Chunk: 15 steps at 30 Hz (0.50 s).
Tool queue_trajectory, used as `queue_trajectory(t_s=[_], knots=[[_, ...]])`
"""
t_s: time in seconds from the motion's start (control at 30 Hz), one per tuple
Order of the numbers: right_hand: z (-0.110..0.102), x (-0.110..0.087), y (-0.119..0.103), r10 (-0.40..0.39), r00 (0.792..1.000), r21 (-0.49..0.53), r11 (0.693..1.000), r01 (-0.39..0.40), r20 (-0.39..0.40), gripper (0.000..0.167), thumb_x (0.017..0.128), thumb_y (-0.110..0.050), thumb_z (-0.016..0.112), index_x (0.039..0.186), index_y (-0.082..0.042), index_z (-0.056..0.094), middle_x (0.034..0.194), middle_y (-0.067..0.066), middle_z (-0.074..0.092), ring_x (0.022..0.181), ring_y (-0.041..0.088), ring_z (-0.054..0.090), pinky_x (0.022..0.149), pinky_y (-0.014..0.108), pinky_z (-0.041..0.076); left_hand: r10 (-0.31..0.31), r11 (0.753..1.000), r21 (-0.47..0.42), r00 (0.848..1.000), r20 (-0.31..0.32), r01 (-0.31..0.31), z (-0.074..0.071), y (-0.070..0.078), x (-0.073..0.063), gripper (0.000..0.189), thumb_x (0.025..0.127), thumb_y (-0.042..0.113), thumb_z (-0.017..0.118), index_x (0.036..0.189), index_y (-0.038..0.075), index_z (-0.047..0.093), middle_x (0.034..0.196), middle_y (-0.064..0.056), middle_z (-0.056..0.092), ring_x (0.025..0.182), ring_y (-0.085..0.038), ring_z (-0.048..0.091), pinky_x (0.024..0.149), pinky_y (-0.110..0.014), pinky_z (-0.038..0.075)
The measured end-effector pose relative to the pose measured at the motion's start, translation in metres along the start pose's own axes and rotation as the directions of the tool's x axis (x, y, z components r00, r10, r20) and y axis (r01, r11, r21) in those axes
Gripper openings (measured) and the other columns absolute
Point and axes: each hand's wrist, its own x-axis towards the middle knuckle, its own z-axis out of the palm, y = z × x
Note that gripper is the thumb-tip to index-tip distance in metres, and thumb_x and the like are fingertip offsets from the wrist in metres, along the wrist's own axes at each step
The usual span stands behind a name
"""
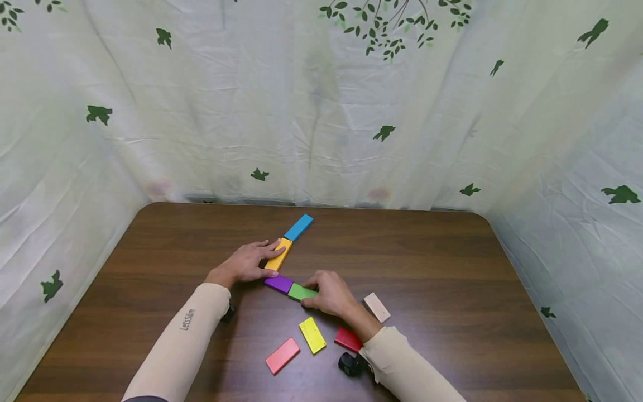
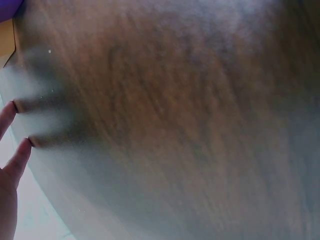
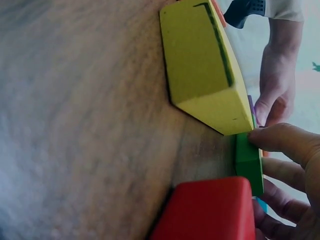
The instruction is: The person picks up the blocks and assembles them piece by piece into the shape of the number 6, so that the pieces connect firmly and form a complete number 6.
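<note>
Eight blocks [image 1: 312, 335] dot the center and lower frame; a left hand [image 1: 247, 261], fingers outspread, touches one orange block [image 1: 278, 260], a right hand [image 1: 330, 293] pinching one green [image 1: 299, 292].

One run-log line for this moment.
left hand: touches orange block; right hand: pinches green block; purple block: between orange and green; apart: yellow block, pink block, red block, beige block

Across the head view's top I see creased white sheeting [image 1: 226, 100], wrapping down both sides, printed with green bird-like shapes [image 1: 99, 113] and a leafy branch [image 1: 372, 33] at upper centre. Below, my feed shows a brown wood-grained tabletop [image 1: 427, 262], far corners rounded, faintly glossy.
</note>
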Motion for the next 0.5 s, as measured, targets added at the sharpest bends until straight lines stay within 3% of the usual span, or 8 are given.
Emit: queue_trajectory(t_s=[0.5], knots=[[0.0008, 0.0008, 0.0015, -0.002, 1.000, 0.005, 1.000, 0.002, -0.008, 0.032, 0.075, -0.029, 0.082, 0.102, -0.012, 0.078, 0.085, -0.005, 0.066, 0.074, 0.007, 0.054, 0.065, 0.022, 0.042, 0.004, 1.000, 0.004, 1.000, 0.000, -0.004, 0.0002, 0.0006, 0.0010, 0.072, 0.088, 0.052, 0.059, 0.147, 0.015, 0.040, 0.156, -0.010, 0.029, 0.140, -0.042, 0.027, 0.108, -0.061, 0.025]])
